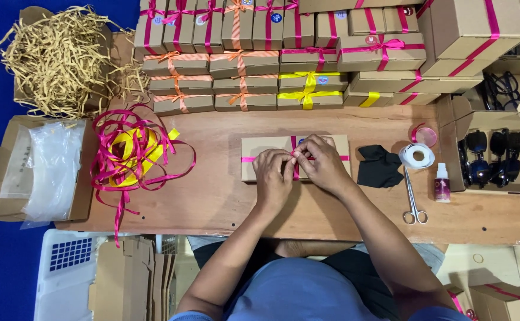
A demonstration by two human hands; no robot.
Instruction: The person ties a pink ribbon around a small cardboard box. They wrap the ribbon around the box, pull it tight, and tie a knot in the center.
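- Two hands meet on top of a flat brown cardboard box [266, 156] in the middle of the wooden surface [212, 196].
- A pink ribbon [247, 159] runs across the box one way and the other way, and the bands cross under the hands.
- The left hand [273, 173] has its fingers curled shut, pinching the ribbon where the bands cross.
- The right hand [322, 161] has its fingers closed too, nipping the ribbon right beside the left hand's fingertips.
- To tie it well, I think both hands should pull evenly and keep the ribbon flat, so the knot sits in the middle of the lid.
- The box should stay pressed down so it does not slide.
- To the left lies a loose heap of pink and yellow ribbon [130, 156].
- Far left is a pile of tan paper shreds [58, 59].
- Along the far edge stand rows of finished boxes [242, 65] tied with pink, orange and yellow ribbon.
- To the right lie a black cloth [380, 166], a roll of white stickers [416, 156], scissors [413, 205] and a small spray bottle [442, 184].
- Far right, an open carton holds dark sunglasses [494, 156].
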